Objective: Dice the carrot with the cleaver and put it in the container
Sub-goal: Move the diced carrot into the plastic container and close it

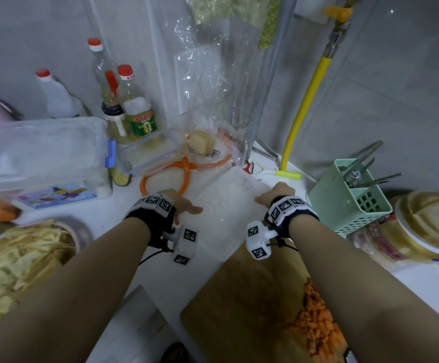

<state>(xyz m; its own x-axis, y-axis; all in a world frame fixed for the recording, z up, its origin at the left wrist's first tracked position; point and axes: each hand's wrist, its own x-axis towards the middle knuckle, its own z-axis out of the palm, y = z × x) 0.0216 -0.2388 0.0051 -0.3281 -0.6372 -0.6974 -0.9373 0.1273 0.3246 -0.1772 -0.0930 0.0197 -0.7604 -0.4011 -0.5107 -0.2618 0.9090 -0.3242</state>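
Head view: a clear container (229,205) is gripped at its sides by the left hand (179,205) and right hand (273,197), long axis pointing away, beyond diced carrot (315,323) heaped on the cutting board (239,310).

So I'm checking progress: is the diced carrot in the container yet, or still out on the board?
Still out: the diced carrot lies heaped on the wooden board, partly hidden by the right arm.

My two hands: left (172,205), right (274,197). Three red-capped bottles (134,106). One wooden cutting board (239,297). One pile diced carrot (318,323). One green utensil basket (349,203).
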